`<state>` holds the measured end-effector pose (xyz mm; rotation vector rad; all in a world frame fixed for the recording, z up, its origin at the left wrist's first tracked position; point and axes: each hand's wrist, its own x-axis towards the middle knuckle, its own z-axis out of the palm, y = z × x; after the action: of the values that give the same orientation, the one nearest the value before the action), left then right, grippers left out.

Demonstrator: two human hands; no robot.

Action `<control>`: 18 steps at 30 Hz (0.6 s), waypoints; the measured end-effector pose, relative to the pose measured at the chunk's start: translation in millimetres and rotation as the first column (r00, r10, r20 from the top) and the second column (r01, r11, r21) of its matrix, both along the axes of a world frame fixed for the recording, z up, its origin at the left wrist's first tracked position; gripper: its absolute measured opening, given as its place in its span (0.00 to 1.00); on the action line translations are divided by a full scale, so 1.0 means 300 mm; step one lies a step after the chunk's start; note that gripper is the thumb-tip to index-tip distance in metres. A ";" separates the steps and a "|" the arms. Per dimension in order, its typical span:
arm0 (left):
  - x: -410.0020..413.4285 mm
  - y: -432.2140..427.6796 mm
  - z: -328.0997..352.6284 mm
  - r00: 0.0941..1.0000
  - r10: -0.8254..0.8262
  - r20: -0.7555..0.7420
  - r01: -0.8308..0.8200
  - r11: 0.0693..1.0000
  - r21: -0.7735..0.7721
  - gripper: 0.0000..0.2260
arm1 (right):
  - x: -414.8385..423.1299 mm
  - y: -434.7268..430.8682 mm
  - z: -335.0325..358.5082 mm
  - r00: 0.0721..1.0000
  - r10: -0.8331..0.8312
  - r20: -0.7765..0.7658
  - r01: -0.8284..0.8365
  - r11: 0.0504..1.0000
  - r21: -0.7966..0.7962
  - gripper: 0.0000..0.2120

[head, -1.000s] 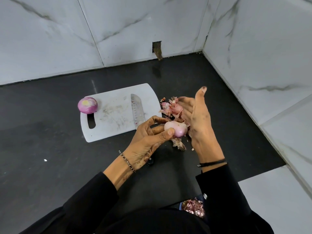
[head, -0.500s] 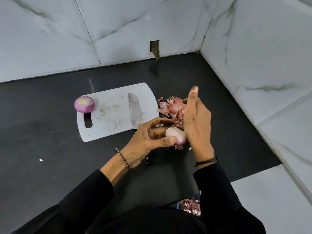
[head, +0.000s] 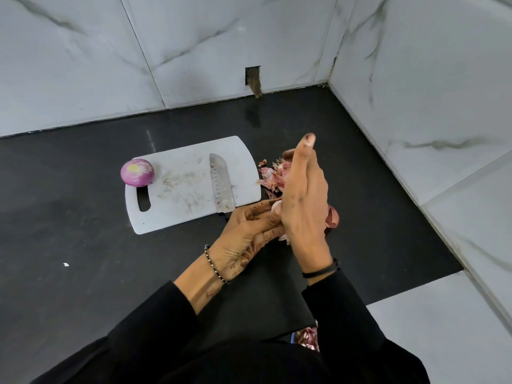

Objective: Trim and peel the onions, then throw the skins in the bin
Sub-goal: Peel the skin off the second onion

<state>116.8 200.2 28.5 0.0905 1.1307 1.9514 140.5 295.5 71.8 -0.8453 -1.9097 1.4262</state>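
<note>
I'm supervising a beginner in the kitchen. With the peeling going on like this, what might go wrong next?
1. The knife lies bare on the cutting board, its near end right beside the left hand holding the peeled onion; a slip could brush the blade.
2. The purple onion sits at the board's left edge and might roll off.
3. The loose skins piled on the counter could scatter.

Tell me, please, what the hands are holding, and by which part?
The left hand grips a pale onion by its side, fingers curled round it. The right hand covers the onion; its own hold cannot be told.
</note>
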 end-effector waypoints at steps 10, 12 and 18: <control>-0.007 -0.037 -0.035 0.997 -0.071 0.031 0.068 0.994 0.089 0.24 | -0.032 0.090 -0.084 0.922 0.225 0.315 -0.139 0.952 -0.274 0.45; -0.010 -0.034 -0.032 0.995 -0.084 0.052 0.078 0.990 0.118 0.27 | -0.021 0.111 -0.086 0.929 0.182 0.323 -0.094 0.958 -0.270 0.45; -0.042 -0.017 -0.014 0.995 -0.077 0.071 0.066 0.988 0.142 0.24 | 0.018 0.095 -0.045 0.991 0.040 0.127 -0.039 0.999 -0.005 0.32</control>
<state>104.3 195.1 24.3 0.1292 0.9285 1.9519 146.0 324.0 58.1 -0.9243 -2.0302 1.4287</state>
